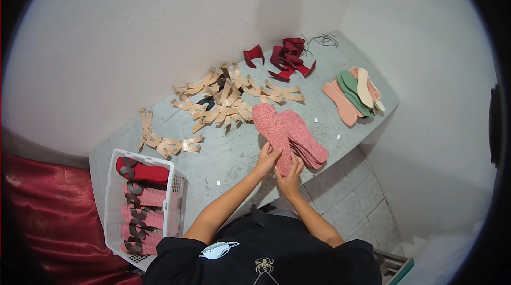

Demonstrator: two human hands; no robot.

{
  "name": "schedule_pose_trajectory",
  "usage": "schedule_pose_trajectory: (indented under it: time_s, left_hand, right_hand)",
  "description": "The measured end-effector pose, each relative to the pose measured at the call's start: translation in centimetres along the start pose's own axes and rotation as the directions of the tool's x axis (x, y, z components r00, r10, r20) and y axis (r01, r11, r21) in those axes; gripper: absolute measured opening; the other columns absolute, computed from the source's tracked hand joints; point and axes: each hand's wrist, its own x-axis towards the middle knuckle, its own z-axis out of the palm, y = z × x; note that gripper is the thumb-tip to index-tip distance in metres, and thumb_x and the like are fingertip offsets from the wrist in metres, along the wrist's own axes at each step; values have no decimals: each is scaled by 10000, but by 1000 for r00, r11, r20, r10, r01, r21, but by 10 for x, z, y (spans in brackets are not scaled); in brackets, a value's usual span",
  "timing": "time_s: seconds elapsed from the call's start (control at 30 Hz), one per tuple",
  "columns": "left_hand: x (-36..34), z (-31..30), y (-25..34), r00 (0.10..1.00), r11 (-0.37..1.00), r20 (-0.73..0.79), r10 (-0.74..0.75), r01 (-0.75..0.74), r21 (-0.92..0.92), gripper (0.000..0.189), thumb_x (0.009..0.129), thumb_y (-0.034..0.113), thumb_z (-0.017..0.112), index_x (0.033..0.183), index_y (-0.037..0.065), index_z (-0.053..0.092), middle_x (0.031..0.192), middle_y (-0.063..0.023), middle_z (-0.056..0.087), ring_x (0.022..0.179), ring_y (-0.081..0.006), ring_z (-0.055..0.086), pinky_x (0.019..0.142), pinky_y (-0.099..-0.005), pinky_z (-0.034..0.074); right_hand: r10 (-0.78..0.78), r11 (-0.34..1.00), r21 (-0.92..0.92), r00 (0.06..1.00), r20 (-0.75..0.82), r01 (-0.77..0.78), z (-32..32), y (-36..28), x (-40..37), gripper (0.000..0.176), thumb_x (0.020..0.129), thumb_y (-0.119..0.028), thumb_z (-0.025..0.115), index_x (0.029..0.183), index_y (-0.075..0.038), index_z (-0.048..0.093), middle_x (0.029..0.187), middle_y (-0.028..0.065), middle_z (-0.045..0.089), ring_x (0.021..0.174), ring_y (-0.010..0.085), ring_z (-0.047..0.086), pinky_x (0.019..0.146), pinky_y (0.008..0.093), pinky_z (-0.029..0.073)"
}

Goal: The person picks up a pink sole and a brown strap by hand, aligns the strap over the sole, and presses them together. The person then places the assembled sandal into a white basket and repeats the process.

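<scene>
A pink speckled shoe insole (271, 128) is held over the table's front edge, its wide end pointing away from me. My left hand (267, 159) grips its left side near the narrow end. At the heel, my right hand (290, 177) closes on the lower right edge. Just right of it lies a stack of similar pink insoles (304, 138), partly hidden behind the held one. Beige cut-out straps (226, 98) are heaped beyond my hands, with a few dark pieces among them.
Dark red strap pieces (287, 58) lie at the back, near a thin dark cord (326, 41). Peach and green insoles (348, 93) are piled at the right. A white basket (169, 194) at the left contains pink and red soles with brown straps. Walls border the table (205, 170).
</scene>
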Motion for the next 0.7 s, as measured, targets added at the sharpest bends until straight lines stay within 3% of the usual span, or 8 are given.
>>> schedule_pose_trajectory:
  time_s: [0.2,0.43,0.5,0.63,0.7]
  left_hand:
    - [-15,-36,19,989,989,-143,44,-63,-132,351,864,58,468,1198,10,371,1089,-78,537,957,-139,528,848,-278,410]
    - [-32,-97,30,945,988,-309,111,-137,-66,338,868,44,446,1196,11,372,1085,-79,539,954,-140,530,842,-278,414]
    - [-37,-115,35,921,987,-374,110,-144,-64,337,867,39,442,1196,14,373,1083,-78,540,958,-141,529,843,-278,413]
    - [-41,-143,55,884,980,-442,154,-193,-44,322,868,42,443,1183,8,386,1101,-77,532,967,-144,529,851,-277,409]
    - [-40,-153,63,872,979,-464,157,-198,-40,319,869,40,442,1180,1,387,1115,-78,525,983,-146,523,861,-278,403]
  right_hand:
    - [-43,996,82,995,92,36,37,-26,-15,756,684,-177,665,1290,-39,236,1186,207,243,1096,360,277,940,454,231]
    - [-195,972,185,939,283,146,67,-43,-20,662,763,-285,599,1271,-6,279,1184,212,332,1121,348,296,953,443,218]
    - [-248,958,235,893,375,167,72,-45,-15,619,780,-268,579,1268,-17,293,1184,206,337,1111,347,306,956,434,214]
    - [-317,944,216,865,389,249,86,-50,9,548,792,-205,558,1245,-8,321,1135,160,405,1061,304,358,932,392,230]
    - [-286,955,220,811,511,199,95,-51,31,500,788,-179,550,1230,-42,360,1058,116,468,1016,278,389,895,383,257]
